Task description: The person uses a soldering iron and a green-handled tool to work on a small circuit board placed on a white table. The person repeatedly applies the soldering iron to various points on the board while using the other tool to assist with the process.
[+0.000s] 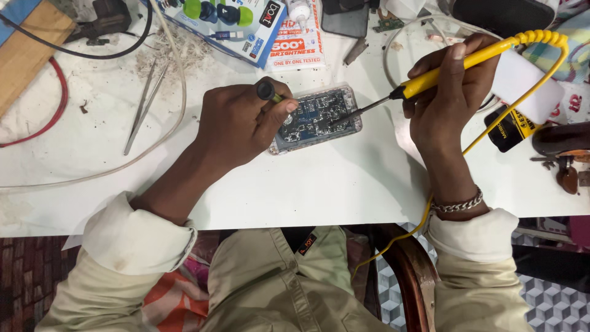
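A blue circuit board in a clear plastic case (pixel 322 117) lies on the white worktable (pixel 319 184). My left hand (pixel 236 123) rests on its left end, pinching a thin tool with a black knob and a yellowish shaft (pixel 267 91) against the board. My right hand (pixel 445 92) grips a yellow-handled soldering iron (pixel 455 64). Its dark metal tip (pixel 362 110) touches the right side of the board. The iron's yellow cable (pixel 522 92) loops over my hand and runs down past my wrist.
Metal tweezers (pixel 144 104) and a white cable (pixel 178 80) lie at the left, with a red wire (pixel 58 92) beyond them. Printed boxes (pixel 246 24) stand at the back. A white block (pixel 525 83), a black-and-yellow item (pixel 510 129) and dark tools (pixel 562 138) crowd the right edge.
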